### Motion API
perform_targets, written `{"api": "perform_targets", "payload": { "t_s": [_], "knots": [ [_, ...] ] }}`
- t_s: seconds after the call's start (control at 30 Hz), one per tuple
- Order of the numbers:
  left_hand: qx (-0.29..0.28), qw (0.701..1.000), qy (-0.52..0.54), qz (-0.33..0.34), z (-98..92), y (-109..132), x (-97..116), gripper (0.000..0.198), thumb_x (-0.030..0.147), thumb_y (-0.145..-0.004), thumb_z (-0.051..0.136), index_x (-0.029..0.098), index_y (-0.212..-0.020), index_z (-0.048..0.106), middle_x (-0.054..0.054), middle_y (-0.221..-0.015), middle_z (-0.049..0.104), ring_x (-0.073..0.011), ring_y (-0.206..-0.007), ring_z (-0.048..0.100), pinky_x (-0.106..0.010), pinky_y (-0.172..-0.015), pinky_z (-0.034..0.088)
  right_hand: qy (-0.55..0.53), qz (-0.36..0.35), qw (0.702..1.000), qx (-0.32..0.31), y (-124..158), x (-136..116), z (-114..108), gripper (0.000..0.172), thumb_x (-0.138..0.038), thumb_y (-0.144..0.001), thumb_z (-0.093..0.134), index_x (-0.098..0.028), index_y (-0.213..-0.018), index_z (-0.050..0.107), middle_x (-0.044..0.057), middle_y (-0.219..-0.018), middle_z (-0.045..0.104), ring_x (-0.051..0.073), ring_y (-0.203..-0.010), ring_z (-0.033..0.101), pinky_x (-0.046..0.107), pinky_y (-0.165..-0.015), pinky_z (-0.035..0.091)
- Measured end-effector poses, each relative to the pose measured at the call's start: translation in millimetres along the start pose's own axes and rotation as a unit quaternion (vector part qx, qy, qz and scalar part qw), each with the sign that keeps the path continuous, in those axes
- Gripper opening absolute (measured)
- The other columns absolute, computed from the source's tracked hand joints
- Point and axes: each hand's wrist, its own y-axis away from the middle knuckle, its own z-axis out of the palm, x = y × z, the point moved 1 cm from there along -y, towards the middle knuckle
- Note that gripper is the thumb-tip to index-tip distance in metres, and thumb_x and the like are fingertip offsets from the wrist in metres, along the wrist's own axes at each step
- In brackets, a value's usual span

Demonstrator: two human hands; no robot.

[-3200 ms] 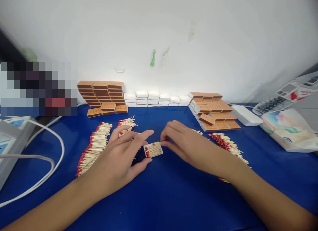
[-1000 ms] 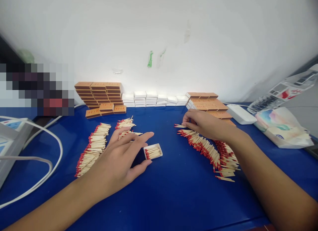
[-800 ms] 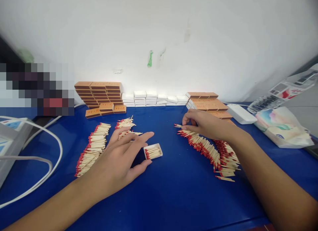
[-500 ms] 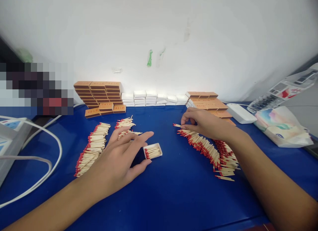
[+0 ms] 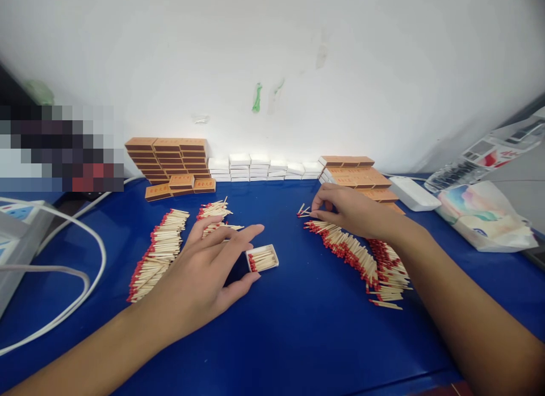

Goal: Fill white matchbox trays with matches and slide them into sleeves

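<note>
The left hand (image 5: pixel 204 254) is spread open, thumb and fingers around the left end of one matchbox tray (image 5: pixel 267 269) part-filled with matches. The right hand (image 5: pixel 344 209) has thumb and forefinger nearly pinched at a few loose matches (image 5: pixel 303 213); whether it grips any cannot be told. Two match piles (image 5: pixel 340 244) show per side, before two orange matchbox stacks (image 5: pixel 170 158) and six columns of white boxes (image 5: pixel 261 168). Blue surface (image 5: pixel 289 305) runs from tray to near edge.

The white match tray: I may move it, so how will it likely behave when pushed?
The tray looks light, being small and thin-walled, so probably slides easily. Flat-sided, it seems unlikely to roll. Its open top might let loose matches spill if tipped.
</note>
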Motion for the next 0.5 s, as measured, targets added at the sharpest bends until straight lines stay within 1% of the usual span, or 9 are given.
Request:
{"api": "perform_targets", "payload": {
  "t_s": [0.17, 0.33, 0.43, 0.5],
  "knots": [
    [0.002, 1.0, -0.008, 0.006, 1.3, 0.8, -0.5, 0.059, 0.03, -0.105, 0.07, 0.021, -0.157, 0.044, -0.006, -0.119, 0.081, -0.027, -0.121, 0.07, -0.052, -0.124, 0.037, -0.004, -0.007, 1.0, 0.009, 0.6, 4.0, 0.0, 0.03, -0.049, -0.103, 0.056, -0.023, -0.095, 0.069, 0.01, -0.1, 0.069, 0.023, -0.085, 0.061, 0.037, -0.071, 0.045],
    [0.0, 1.0, -0.008, 0.002, 1.9, 0.9, -1.0, 0.059, 0.031, -0.106, 0.069, 0.024, -0.158, 0.043, -0.006, -0.121, 0.081, -0.0263, -0.121, 0.07, -0.053, -0.125, 0.035, -0.016, -0.009, 1.0, -0.013, 0.4, 2.9, 2.7, 0.026, -0.045, -0.102, 0.057, -0.023, -0.096, 0.07, 0.009, -0.103, 0.067, 0.022, -0.083, 0.06, 0.037, -0.073, 0.044],
    [-0.002, 1.0, -0.005, 0.003, 1.6, 0.4, -1.3, 0.059, 0.031, -0.106, 0.069, 0.024, -0.159, 0.042, -0.006, -0.12, 0.081, -0.0255, -0.119, 0.071, -0.054, -0.127, 0.033, -0.016, -0.014, 1.0, -0.013, 0.0, 1.9, 2.3, 0.026, -0.044, -0.101, 0.058, -0.023, -0.095, 0.071, 0.009, -0.103, 0.067, 0.022, -0.083, 0.059, 0.037, -0.073, 0.045],
    [0.0, 1.0, -0.005, 0.003, 1.4, 0.3, -1.4, 0.061, 0.031, -0.105, 0.07, 0.023, -0.159, 0.042, -0.006, -0.12, 0.081, -0.026, -0.121, 0.07, -0.053, -0.126, 0.035, -0.018, -0.015, 1.0, -0.014, 0.1, 1.2, 1.9, 0.025, -0.044, -0.101, 0.058, -0.023, -0.095, 0.071, 0.009, -0.103, 0.066, 0.022, -0.084, 0.06, 0.037, -0.073, 0.046]
  ]
}}
